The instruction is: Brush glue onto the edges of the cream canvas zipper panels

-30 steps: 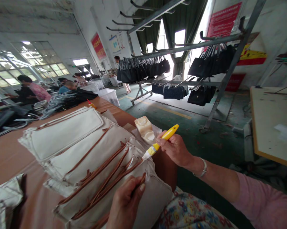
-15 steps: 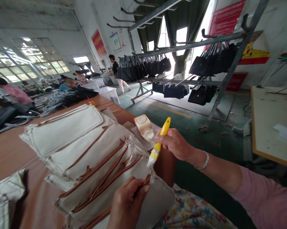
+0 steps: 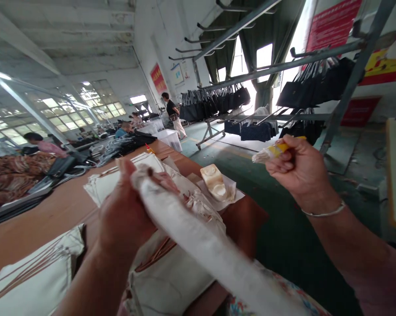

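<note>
My left hand (image 3: 125,210) is raised over the stack and grips a white fabric piece (image 3: 191,237), which slants down toward my lap, blurred by motion. At the right, away from the table, my right hand (image 3: 300,171) is closed around a yellow-handled brush (image 3: 279,149) whose pale bristles point left. Cream pieces with brown strips (image 3: 168,272) lie below the raised piece, partly hidden by it. A cut plastic container (image 3: 214,180) with whitish contents rests on white paper near the table's right edge.
The brown table (image 3: 66,197) holds another cream stack (image 3: 36,267) at the lower left and dark straps further back. A metal rack (image 3: 267,70) with black bags (image 3: 310,87) stands beyond. A person (image 3: 172,112) is upright by white bins (image 3: 168,138).
My left hand has lifted a piece off the stack and moved up and left. My right hand with the brush has moved up and right. The view has shifted left.
</note>
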Available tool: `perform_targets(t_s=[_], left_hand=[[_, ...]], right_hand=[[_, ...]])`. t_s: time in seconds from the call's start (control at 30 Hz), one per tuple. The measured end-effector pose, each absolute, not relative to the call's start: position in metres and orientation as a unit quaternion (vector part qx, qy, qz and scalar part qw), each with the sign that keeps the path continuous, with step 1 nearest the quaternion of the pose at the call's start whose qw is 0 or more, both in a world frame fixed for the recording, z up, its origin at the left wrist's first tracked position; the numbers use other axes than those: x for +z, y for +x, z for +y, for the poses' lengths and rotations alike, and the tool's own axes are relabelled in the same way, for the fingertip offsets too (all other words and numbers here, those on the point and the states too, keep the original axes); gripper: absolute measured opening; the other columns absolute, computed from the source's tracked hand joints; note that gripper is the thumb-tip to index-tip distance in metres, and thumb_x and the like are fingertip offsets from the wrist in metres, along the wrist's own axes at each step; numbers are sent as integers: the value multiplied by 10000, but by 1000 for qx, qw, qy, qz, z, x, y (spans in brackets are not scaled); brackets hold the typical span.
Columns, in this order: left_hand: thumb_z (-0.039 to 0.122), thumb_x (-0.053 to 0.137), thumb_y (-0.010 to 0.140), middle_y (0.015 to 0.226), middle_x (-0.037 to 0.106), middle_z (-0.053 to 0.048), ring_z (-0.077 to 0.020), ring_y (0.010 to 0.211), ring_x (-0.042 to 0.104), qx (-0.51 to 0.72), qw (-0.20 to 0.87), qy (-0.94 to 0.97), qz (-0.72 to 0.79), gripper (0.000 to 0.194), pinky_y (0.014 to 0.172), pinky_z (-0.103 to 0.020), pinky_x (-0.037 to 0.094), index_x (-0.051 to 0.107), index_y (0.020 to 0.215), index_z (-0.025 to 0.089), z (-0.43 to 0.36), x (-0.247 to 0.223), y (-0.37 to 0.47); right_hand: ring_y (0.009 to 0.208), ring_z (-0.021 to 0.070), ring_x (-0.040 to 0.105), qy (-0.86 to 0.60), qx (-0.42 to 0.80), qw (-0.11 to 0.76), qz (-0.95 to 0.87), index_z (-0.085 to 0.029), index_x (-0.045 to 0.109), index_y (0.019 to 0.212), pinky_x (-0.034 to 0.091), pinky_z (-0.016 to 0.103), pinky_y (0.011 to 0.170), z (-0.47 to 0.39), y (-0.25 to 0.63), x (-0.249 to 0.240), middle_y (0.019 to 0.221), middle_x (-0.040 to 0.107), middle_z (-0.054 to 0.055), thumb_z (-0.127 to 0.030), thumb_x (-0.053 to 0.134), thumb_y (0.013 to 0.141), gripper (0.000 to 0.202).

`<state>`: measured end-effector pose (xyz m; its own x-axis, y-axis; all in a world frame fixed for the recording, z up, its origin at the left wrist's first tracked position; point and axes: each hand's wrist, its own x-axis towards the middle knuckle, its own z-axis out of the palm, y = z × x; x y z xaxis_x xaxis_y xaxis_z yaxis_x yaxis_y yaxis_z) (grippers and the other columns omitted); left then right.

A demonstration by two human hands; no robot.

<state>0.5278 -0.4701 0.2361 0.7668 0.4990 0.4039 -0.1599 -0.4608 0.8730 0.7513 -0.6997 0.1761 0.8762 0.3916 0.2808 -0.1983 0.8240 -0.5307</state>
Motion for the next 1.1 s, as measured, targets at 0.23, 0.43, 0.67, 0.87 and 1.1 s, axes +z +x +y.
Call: perform_targets(t_s=[0.23,0.43,0.67,0.87,1.1], left_hand=[[784,298,812,635,637,-72,-150,554,524,-2,537,832,140,771,550,-273,426,733,741,152,-381,168,509],[513,515,857,667,593,7,-152,629,524,55,179,959,212,348,583,-250,348,596,738,196,-380,71,511],[493,483,895,964,627,-86,-285,947,572,186,-57,942,272,303,820,-387,406,594,960,219,-425,36,479],[434,375,944,1111,650,-143,-316,1073,583,131,45,932,334,383,887,-429,433,585,1107,159,-434,-3,475],[461,432,917,941,719,-77,-237,898,661,132,278,887,345,354,759,-314,454,672,940,201,-436,-9,498]], right_hand=[[390,41,255,-295,179,924,-165,-155,584,696,246,166,361,-697,749,130,493,394,-57,-192,664,773,117],[367,39,282,-397,209,879,-159,-147,561,674,193,172,355,-651,729,55,456,410,-54,-269,714,751,211],[372,35,298,-442,238,853,-141,-142,574,746,177,163,356,-631,718,26,456,416,-62,-300,744,720,234],[372,43,290,-448,274,835,-166,-141,574,736,171,174,349,-606,706,16,461,430,-60,-323,742,721,248],[417,57,314,-467,262,814,-223,-143,580,744,195,183,374,-570,681,28,497,444,-56,-356,726,726,259]])
